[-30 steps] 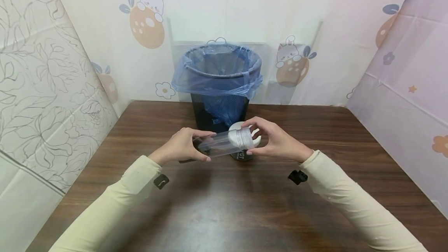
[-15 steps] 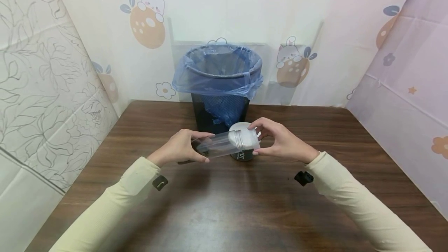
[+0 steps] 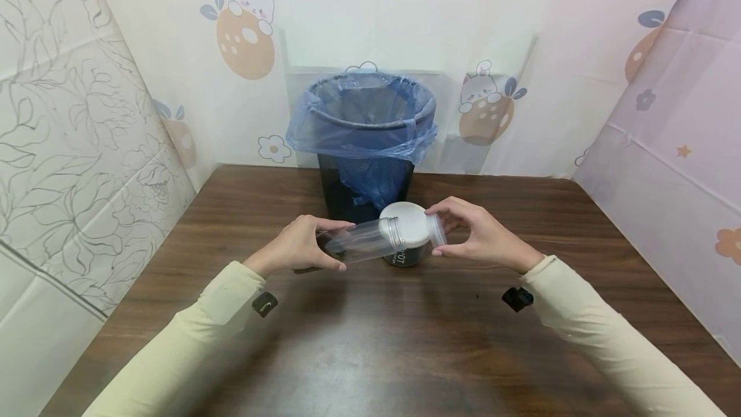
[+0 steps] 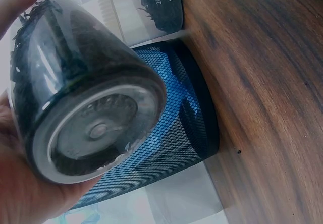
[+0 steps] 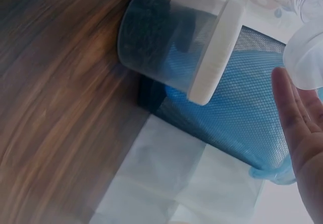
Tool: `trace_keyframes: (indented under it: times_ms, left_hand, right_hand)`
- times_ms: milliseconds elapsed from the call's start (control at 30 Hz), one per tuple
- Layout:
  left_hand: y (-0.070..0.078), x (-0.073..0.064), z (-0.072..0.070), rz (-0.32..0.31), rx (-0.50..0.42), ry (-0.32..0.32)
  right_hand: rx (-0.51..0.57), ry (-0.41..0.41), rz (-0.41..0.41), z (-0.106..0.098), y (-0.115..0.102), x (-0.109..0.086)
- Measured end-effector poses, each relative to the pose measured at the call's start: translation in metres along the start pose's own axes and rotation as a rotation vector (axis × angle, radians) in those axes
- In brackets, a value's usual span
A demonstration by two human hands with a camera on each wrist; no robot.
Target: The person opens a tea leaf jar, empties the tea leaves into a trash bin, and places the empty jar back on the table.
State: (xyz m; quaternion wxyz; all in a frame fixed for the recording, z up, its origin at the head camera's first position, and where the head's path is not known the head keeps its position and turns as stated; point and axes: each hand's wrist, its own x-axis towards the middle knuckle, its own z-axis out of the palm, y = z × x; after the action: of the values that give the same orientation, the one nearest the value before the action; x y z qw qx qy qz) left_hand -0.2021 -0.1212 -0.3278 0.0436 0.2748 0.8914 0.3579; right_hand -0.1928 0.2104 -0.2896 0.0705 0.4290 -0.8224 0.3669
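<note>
My left hand (image 3: 295,246) grips a clear plastic bottle (image 3: 365,241) round its lower part. The bottle lies tilted in the air, its threaded mouth towards the right; dark leaf-like bits show near its base (image 4: 98,128). Between the fingers and thumb of my right hand (image 3: 477,238) is a translucent screw cap (image 3: 437,230), apart from the bottle's mouth by a small gap. Right behind them stands a clear jar (image 5: 161,37) with a white lid (image 5: 217,55), dark contents in its lower part.
A black mesh bin (image 3: 336,185) lined with a blue bag (image 3: 359,140) stands at the back of the brown wooden table (image 3: 370,352), behind the jar. Patterned sheets (image 3: 370,11) hang at the back and sides. A few tiny dark specks lie on the table.
The cap has come off the bottle's mouth and moved right with my right hand. My left hand and the bottle have stayed almost still.
</note>
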Motion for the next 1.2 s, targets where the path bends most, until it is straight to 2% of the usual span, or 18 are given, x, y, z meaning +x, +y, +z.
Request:
trace_keyframes:
  times_ms: [333, 700, 933, 1200]
  left_hand:
    - [-0.002, 0.000, 0.000, 0.000, -0.009, 0.002]
    - [-0.003, -0.001, -0.003, 0.009, -0.001, 0.011]
    - [-0.004, -0.003, -0.003, 0.003, -0.011, 0.006]
    - [-0.003, -0.003, -0.005, -0.014, -0.014, 0.000]
  right_hand:
    - [-0.047, -0.011, 0.034, -0.009, 0.038, -0.016]
    - [-0.175, -0.023, 0.075, -0.023, 0.048, -0.033]
    - [-0.263, -0.028, 0.156, -0.035, 0.052, -0.044]
    - [-0.307, -0.049, 0.233, -0.047, 0.061, -0.054]
